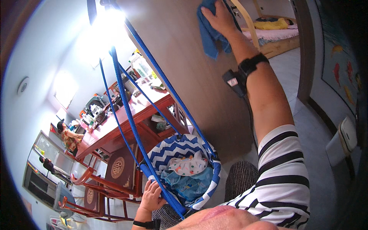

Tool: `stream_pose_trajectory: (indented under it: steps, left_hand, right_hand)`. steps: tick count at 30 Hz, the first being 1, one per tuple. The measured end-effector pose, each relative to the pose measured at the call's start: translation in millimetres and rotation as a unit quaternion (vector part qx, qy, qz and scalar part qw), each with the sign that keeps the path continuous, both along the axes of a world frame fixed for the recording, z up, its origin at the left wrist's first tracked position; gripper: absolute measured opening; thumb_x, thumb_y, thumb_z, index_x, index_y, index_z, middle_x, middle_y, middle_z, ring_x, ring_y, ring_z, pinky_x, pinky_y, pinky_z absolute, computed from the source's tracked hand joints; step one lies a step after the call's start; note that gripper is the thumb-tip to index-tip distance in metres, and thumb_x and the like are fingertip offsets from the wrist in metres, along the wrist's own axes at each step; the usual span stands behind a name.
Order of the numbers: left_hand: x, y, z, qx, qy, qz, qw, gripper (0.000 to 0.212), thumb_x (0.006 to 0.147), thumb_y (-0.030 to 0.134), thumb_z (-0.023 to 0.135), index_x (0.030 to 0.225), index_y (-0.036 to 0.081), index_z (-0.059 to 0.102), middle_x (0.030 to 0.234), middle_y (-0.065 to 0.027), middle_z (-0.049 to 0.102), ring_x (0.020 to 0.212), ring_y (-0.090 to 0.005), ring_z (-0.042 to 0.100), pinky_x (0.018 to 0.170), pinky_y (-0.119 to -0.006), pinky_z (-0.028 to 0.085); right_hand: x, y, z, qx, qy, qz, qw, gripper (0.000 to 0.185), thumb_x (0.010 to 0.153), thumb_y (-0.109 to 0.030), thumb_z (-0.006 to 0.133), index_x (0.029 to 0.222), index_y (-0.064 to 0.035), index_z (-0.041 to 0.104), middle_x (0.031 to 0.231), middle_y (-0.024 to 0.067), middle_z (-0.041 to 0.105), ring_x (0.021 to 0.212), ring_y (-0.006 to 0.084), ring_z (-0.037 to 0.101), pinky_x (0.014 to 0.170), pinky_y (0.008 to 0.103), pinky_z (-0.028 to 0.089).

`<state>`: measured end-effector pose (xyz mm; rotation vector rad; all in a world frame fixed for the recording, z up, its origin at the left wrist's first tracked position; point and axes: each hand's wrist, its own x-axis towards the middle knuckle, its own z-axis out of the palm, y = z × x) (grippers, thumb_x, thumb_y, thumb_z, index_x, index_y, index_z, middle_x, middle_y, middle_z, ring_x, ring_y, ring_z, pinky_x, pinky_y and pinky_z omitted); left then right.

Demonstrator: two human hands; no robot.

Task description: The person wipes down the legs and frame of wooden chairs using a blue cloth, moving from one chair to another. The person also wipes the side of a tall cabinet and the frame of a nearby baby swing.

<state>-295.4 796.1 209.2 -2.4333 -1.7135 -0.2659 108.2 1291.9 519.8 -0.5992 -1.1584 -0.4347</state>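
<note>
My right hand [220, 18] is raised at the top, gripping a blue cloth [211, 37] against a brown door panel [184, 57]. Low in the view, my left hand [151, 196] rests at the padded blue rim of a hanging swing seat [211, 188]; whether its fingers hold the rim or a rope cannot be told. Blue ropes [123, 97] run up from the seat, which has a blue and white zigzag lining. Inside it lie a white patterned cloth [188, 165] and light blue fabric [192, 187].
Left of the swing stand a red wooden table [126, 119] bearing bottles and other items, and wooden chairs [100, 184]. Two people are beyond, one by the table. Through a doorway at right, someone lies on a bed [276, 36]. A white bin [342, 138] stands at right.
</note>
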Motion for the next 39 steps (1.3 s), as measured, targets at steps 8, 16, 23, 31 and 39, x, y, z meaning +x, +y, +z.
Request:
stream_pose_trajectory:
  steps: [8,16,23,31,39]
  left_hand:
    - [15,-5,3,0.019,0.002,0.010,1.000,0.051,0.076,0.040,0.069,0.114,0.008,0.057,0.118,-0.0123,0.059,0.119,-0.0334,0.054,0.111,-0.052,0.029]
    - [20,5,10,0.015,-0.031,-0.015,0.999,0.052,0.073,0.037,0.069,0.114,0.008,0.057,0.117,-0.0128,0.058,0.118,-0.0352,0.054,0.110,-0.051,0.030]
    - [9,6,11,-0.011,0.002,0.004,1.000,0.053,0.079,0.045,0.062,0.116,0.007,0.057,0.121,-0.0149,0.056,0.124,-0.0345,0.050,0.111,-0.052,0.028]
    - [16,8,11,-0.019,0.020,0.003,1.000,0.049,0.072,0.031,0.064,0.113,0.004,0.055,0.119,-0.0178,0.054,0.121,-0.0380,0.049,0.110,-0.054,0.029]
    - [25,10,12,-0.028,0.022,0.033,0.999,0.050,0.069,0.022,0.064,0.115,0.006,0.053,0.120,-0.0160,0.055,0.123,-0.0369,0.049,0.113,-0.054,0.025]
  right_hand:
    - [17,-26,-9,-0.171,0.011,0.086,0.982,0.067,0.089,-0.045,0.060,0.129,0.0074,0.047,0.132,0.0311,0.049,0.125,0.0438,0.047,0.106,0.0431,0.037]
    - [9,4,-182,-0.149,0.012,0.062,0.987,0.075,0.091,-0.048,0.058,0.135,0.0103,0.041,0.132,0.0350,0.048,0.118,0.0492,0.051,0.104,0.0504,0.039]
    - [-9,-14,-340,-0.297,0.045,0.066,0.952,0.071,0.093,-0.045,0.054,0.132,0.0138,0.042,0.127,0.0356,0.050,0.115,0.0497,0.052,0.101,0.0508,0.041]
    - [-7,-56,-427,-0.487,0.087,0.190,0.848,0.067,0.095,-0.044,0.051,0.131,0.0121,0.046,0.130,0.0363,0.048,0.119,0.0522,0.048,0.104,0.0511,0.039]
    - [21,1,-302,-0.137,0.018,0.076,0.987,0.070,0.089,-0.043,0.061,0.133,0.0080,0.045,0.131,0.0299,0.051,0.123,0.0438,0.049,0.106,0.0448,0.038]
